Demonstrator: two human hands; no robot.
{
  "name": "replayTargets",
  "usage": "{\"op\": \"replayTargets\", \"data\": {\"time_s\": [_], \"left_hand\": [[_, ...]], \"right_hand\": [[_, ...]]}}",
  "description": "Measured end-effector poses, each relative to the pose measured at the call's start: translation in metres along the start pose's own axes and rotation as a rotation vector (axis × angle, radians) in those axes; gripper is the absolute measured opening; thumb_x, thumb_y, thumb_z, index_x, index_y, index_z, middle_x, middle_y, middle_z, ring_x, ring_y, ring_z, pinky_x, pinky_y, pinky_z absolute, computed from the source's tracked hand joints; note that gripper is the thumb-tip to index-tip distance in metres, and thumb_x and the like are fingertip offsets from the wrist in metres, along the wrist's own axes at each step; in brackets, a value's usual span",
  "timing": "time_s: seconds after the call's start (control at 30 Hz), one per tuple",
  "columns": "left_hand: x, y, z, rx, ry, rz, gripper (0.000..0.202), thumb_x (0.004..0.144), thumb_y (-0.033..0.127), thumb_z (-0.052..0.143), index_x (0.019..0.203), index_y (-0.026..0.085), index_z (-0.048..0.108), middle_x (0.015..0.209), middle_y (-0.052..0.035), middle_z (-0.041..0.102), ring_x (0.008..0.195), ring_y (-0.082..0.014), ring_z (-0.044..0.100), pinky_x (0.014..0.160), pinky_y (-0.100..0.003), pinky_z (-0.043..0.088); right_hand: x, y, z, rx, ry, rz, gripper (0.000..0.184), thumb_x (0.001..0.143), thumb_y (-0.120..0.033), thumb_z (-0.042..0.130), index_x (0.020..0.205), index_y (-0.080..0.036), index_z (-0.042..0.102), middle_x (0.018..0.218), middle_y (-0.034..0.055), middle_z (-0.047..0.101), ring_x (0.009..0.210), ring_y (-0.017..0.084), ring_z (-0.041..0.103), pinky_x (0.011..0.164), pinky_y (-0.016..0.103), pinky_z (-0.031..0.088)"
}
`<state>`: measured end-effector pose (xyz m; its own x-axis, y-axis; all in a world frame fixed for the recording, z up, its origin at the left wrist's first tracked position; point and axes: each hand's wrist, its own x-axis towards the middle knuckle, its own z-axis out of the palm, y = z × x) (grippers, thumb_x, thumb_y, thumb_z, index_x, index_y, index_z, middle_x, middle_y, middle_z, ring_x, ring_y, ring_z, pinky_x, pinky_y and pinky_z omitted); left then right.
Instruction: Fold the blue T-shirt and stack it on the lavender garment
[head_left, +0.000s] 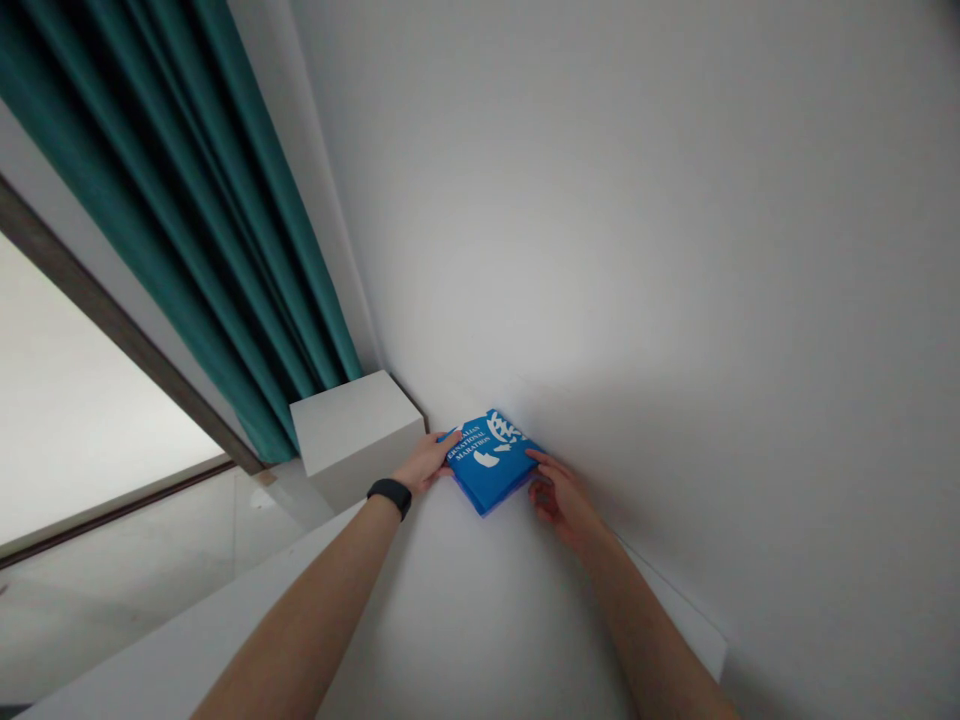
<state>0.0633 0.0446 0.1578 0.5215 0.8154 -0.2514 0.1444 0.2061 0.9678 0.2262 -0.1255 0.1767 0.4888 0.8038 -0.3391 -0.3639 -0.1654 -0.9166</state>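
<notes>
Blue square case with white marathon lettering sits mid-frame against a white surface — my left hand and right hand grasp it lightly from opposite edges, fingers spread rather than clenched. It reads as stiff and light, though its glossy face may slip — I'd keep my hold on those side edges.
</notes>
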Motion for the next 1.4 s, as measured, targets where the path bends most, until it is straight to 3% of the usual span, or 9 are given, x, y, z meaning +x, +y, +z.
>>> {"op": "replayTargets", "data": {"time_s": [0.13,0.3,0.43,0.57,0.77,0.87,0.97,1.1,1.4], "left_hand": [[-0.003,0.003,-0.001,0.226,0.110,0.124,0.029,0.085,0.044,0.065,0.092,0.016,0.067,0.067,-0.0043,0.069,0.057,-0.0200,0.066,0.057,-0.028,0.051],[-0.006,0.006,-0.002,0.435,0.208,0.295,0.019,0.088,0.038,0.061,0.087,0.020,0.068,0.087,-0.0082,0.072,0.087,-0.0252,0.067,0.081,-0.031,0.047],[-0.007,0.001,-0.003,0.535,0.237,0.376,0.026,0.093,0.036,0.049,0.081,0.021,0.066,0.083,-0.0072,0.070,0.086,-0.0251,0.065,0.085,-0.033,0.045],[-0.007,-0.002,-0.005,0.600,0.291,0.433,0.028,0.094,0.034,0.044,0.083,0.020,0.065,0.090,-0.0090,0.067,0.091,-0.0251,0.062,0.089,-0.035,0.043],[-0.003,-0.005,-0.005,0.628,0.333,0.441,0.028,0.093,0.034,0.045,0.078,0.020,0.064,0.087,-0.0091,0.067,0.088,-0.0246,0.061,0.087,-0.034,0.044],[-0.004,-0.009,-0.005,0.608,0.365,0.430,0.033,0.095,0.036,0.041,0.078,0.020,0.064,0.085,-0.0091,0.068,0.087,-0.0248,0.062,0.087,-0.035,0.045],[-0.008,-0.015,-0.006,0.571,0.400,0.440,0.036,0.097,0.036,0.034,0.092,0.018,0.066,0.101,-0.0118,0.069,0.101,-0.0265,0.060,0.095,-0.037,0.042],[-0.010,-0.020,-0.010,0.519,0.327,0.466,0.035,0.096,0.035,0.038,0.111,0.018,0.066,0.117,-0.0094,0.068,0.111,-0.0245,0.060,0.100,-0.034,0.041],[-0.008,-0.025,-0.015,0.487,0.271,0.440,0.039,0.097,0.037,0.038,0.112,0.019,0.070,0.109,-0.0075,0.073,0.103,-0.0267,0.064,0.093,-0.034,0.045]], "right_hand": [[0.002,0.008,-0.005,-0.067,0.003,-0.038,0.049,0.077,-0.031,0.052,0.126,-0.026,0.056,0.067,-0.0044,0.055,0.045,0.010,0.048,0.033,0.018,0.025],[0.001,0.013,-0.019,-0.360,0.126,-0.231,0.046,0.079,-0.036,0.043,0.119,-0.023,0.061,0.082,0.0004,0.061,0.045,0.011,0.046,0.035,0.022,0.031],[-0.005,0.013,-0.023,-0.715,0.182,-0.491,0.045,0.086,-0.029,0.038,0.121,-0.020,0.065,0.092,0.0064,0.068,0.075,0.020,0.062,0.068,0.032,0.052],[-0.014,0.018,-0.012,-0.897,-0.033,-0.636,0.049,0.087,-0.021,0.041,0.132,-0.029,0.060,0.118,0.0051,0.068,0.103,0.022,0.062,0.093,0.036,0.047],[-0.018,0.024,-0.008,-1.055,-0.084,-0.637,0.054,0.085,-0.015,0.046,0.135,-0.031,0.057,0.107,0.0044,0.072,0.088,0.020,0.065,0.084,0.034,0.049],[-0.017,0.024,-0.008,-1.027,-0.083,-0.673,0.049,0.086,-0.017,0.045,0.130,-0.029,0.062,0.099,0.0051,0.072,0.083,0.020,0.064,0.082,0.033,0.049],[-0.017,0.025,-0.003,-0.903,-0.081,-0.681,0.041,0.089,-0.022,0.041,0.120,-0.024,0.067,0.091,0.0060,0.071,0.079,0.019,0.063,0.077,0.031,0.050],[-0.016,0.028,0.006,-0.759,-0.054,-0.584,0.031,0.090,-0.028,0.039,0.105,-0.023,0.065,0.082,0.0036,0.068,0.069,0.018,0.062,0.064,0.028,0.048],[-0.009,0.031,0.012,-0.755,-0.022,-0.592,0.024,0.090,-0.030,0.040,0.101,-0.023,0.060,0.082,0.0032,0.068,0.076,0.020,0.064,0.069,0.030,0.047]]}}
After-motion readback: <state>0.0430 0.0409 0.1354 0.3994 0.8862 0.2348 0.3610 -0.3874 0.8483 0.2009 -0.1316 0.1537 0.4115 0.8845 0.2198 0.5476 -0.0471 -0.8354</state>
